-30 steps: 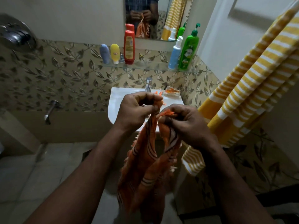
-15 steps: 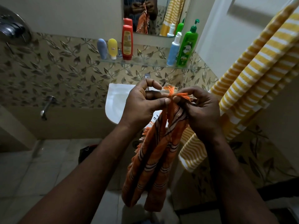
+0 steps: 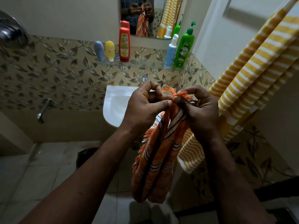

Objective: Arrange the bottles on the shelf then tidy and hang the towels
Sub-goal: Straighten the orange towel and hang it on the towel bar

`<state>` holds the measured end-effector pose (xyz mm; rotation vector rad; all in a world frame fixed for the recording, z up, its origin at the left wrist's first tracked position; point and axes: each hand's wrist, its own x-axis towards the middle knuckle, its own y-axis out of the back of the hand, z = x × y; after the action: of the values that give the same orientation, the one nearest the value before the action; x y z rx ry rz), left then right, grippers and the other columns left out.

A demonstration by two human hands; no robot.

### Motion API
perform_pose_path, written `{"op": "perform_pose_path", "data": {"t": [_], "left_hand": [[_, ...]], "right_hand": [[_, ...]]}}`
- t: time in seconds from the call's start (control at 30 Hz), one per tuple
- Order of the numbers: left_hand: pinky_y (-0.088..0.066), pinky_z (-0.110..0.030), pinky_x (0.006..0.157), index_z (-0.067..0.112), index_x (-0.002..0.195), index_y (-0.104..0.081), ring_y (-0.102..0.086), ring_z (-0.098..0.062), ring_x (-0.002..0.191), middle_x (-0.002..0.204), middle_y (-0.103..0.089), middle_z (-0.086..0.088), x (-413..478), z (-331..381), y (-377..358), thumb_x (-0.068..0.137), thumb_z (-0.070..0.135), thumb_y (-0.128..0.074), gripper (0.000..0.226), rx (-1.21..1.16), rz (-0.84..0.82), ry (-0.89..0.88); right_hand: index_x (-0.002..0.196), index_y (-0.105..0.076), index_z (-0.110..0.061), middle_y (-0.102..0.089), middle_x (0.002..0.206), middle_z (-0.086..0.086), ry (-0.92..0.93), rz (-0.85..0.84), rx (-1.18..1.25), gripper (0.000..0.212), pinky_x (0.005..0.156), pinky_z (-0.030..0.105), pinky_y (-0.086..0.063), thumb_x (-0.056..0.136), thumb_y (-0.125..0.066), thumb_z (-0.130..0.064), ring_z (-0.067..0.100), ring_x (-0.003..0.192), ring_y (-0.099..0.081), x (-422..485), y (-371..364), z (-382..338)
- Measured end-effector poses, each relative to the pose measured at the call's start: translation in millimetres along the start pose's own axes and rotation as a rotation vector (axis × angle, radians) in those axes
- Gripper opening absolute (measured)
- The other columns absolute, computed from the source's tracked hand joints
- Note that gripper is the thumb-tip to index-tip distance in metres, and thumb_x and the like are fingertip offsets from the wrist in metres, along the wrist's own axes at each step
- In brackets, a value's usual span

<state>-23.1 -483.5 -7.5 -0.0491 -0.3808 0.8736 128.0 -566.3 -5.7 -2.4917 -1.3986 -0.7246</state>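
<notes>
I've got my left hand (image 3: 144,107) and right hand (image 3: 199,109) pinched shut side by side on the fringed top corners of the orange striped towel (image 3: 155,162), which hangs thin, limp and light toward six o'clock before the sink (image 3: 113,107), so gripping its edge seems safest.

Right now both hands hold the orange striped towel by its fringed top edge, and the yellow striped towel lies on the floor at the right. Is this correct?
One detail is wrong. The yellow striped towel is not on the floor; it hangs at the right, draped from above. The head view shows this. The rest stands: the left hand and right hand hold the orange striped towel by its fringed top edge.
</notes>
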Motion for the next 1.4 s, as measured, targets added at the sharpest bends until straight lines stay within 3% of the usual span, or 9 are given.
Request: {"op": "perform_pose_path", "data": {"t": [0.2, 0.37, 0.6, 0.83, 1.03, 1.13, 1.2, 1.27, 1.4], "left_hand": [[-0.062, -0.045, 0.086, 0.013, 0.092, -0.053, -0.077, -0.031, 0.097, 0.097, -0.078, -0.018, 2, -5, 2, 0.089, -0.011, -0.072, 0.031, 0.096, -0.011, -0.044], [-0.062, -0.052, 0.089, 0.014, 0.091, -0.053, -0.077, -0.031, 0.097, 0.096, -0.079, -0.017, 2, -8, 3, 0.088, -0.010, -0.072, 0.030, 0.102, 0.014, -0.069], [-0.064, -0.045, 0.084, 0.011, 0.092, -0.051, -0.078, -0.030, 0.094, 0.094, -0.080, -0.013, 0, -12, -2, 0.089, -0.010, -0.072, 0.030, 0.048, 0.091, -0.070], [-0.062, -0.051, 0.090, 0.013, 0.091, -0.052, -0.077, -0.032, 0.099, 0.097, -0.079, -0.015, 1, -13, -1, 0.090, -0.009, -0.072, 0.030, 0.052, 0.072, -0.074], [-0.062, -0.058, 0.086, 0.019, 0.091, -0.053, -0.078, -0.027, 0.097, 0.098, -0.079, -0.011, 2, -14, 2, 0.088, 0.005, -0.074, 0.026, 0.202, 0.034, -0.149], [-0.063, -0.058, 0.081, 0.024, 0.093, -0.054, -0.079, -0.025, 0.095, 0.097, -0.079, -0.010, 2, -15, 3, 0.089, 0.009, -0.075, 0.026, 0.271, 0.040, -0.204], [-0.063, -0.056, 0.081, 0.023, 0.094, -0.054, -0.078, -0.024, 0.096, 0.098, -0.078, -0.009, 1, -17, 4, 0.089, 0.008, -0.074, 0.026, 0.306, 0.036, -0.219], [-0.064, -0.054, 0.080, 0.023, 0.095, -0.054, -0.078, -0.023, 0.096, 0.097, -0.078, -0.010, 1, -20, 8, 0.089, 0.007, -0.074, 0.026, 0.354, 0.042, -0.231], [-0.064, -0.052, 0.077, 0.023, 0.092, -0.053, -0.078, -0.022, 0.097, 0.096, -0.077, -0.014, 1, -26, 9, 0.088, 0.009, -0.073, 0.026, 0.391, 0.086, -0.260]], "right_hand": [[0.094, -0.067, -0.016, -0.070, 0.097, 0.005, -0.019, -0.020, 0.023, 0.019, 0.075, 0.029, -0.060, 0.088, -0.078, -0.002, 0.017, 0.090, -0.071, 0, -1, 5], [0.095, -0.066, -0.012, -0.067, 0.100, 0.014, -0.055, -0.057, 0.095, 0.018, 0.077, 0.031, -0.061, 0.083, -0.079, -0.013, 0.021, 0.092, -0.070, 1, 3, 6], [0.094, -0.061, -0.007, -0.067, 0.093, 0.008, -0.087, -0.048, 0.201, 0.019, 0.074, 0.027, -0.060, 0.082, -0.076, -0.007, 0.015, 0.085, -0.070, 1, -2, 8], [0.093, -0.062, -0.011, -0.066, 0.090, 0.005, -0.092, 0.003, 0.191, 0.018, 0.073, 0.028, -0.060, 0.084, -0.077, -0.011, 0.015, 0.084, -0.068, 1, -6, 13], [0.094, -0.065, -0.015, -0.067, 0.094, 0.005, -0.028, 0.071, 0.111, 0.022, 0.088, 0.040, -0.056, 0.082, -0.083, -0.013, 0.024, 0.094, -0.065, 3, -4, 20], [0.113, -0.066, -0.014, -0.069, 0.108, 0.018, -0.098, 0.066, 0.159, 0.033, 0.094, 0.045, -0.058, 0.084, -0.082, -0.014, 0.033, 0.103, -0.068, 2, -5, 22], [0.121, -0.067, -0.006, -0.069, 0.120, 0.027, -0.183, 0.012, 0.177, 0.034, 0.099, 0.053, -0.058, 0.090, -0.078, -0.013, 0.045, 0.115, -0.068, -1, -4, 23], [0.115, -0.068, 0.005, -0.070, 0.116, 0.034, -0.240, -0.031, 0.174, 0.030, 0.098, 0.058, -0.058, 0.091, -0.076, -0.012, 0.049, 0.113, -0.068, -2, -4, 25], [0.100, -0.073, -0.007, -0.073, 0.106, 0.028, -0.248, 0.028, 0.164, 0.022, 0.081, 0.041, -0.062, 0.083, -0.080, -0.019, 0.034, 0.095, -0.074, -4, -9, 22]]}}
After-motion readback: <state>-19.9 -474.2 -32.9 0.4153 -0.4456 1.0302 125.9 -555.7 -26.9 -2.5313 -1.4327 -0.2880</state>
